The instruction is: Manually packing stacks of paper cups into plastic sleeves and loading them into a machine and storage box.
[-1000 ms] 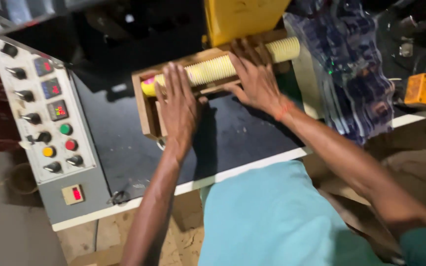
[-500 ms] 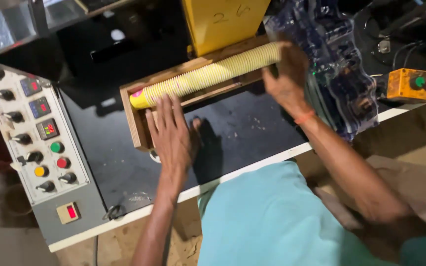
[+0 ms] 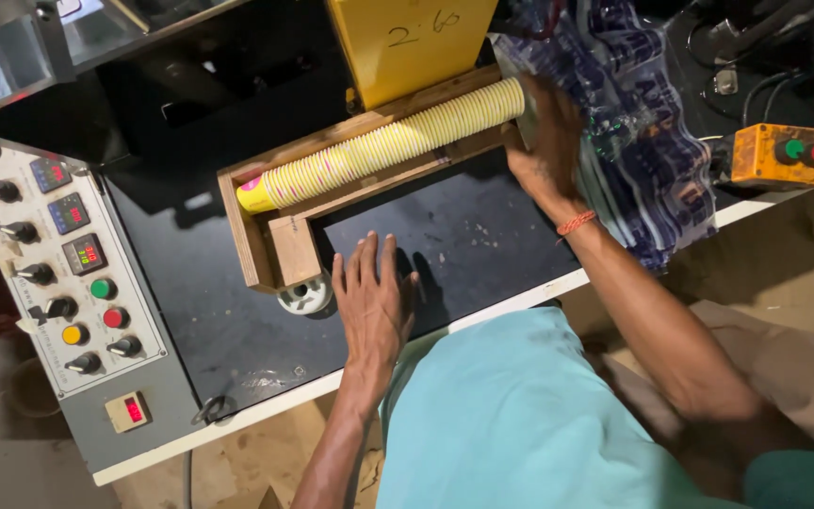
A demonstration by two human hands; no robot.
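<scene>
A person at a machine bench: one hand flat on the black tabletop, the other at the end of a long stack of yellow paper cups.

The left hand [image 3: 374,302] lies open and palm-down on the black tabletop [image 3: 482,236], fingers spread, holding nothing, just in front of the wooden tray [image 3: 275,250]. The stack of yellow cups [image 3: 388,146] rests on its side in that tray, running diagonally under a yellow block [image 3: 412,42]. The right hand [image 3: 544,146] presses against the stack's right end, beside a printed plastic sleeve [image 3: 643,141]; whether its fingers grip the cups cannot be told. A grey control panel [image 3: 63,283] stands at left, an orange button box [image 3: 784,155] at right.
</scene>
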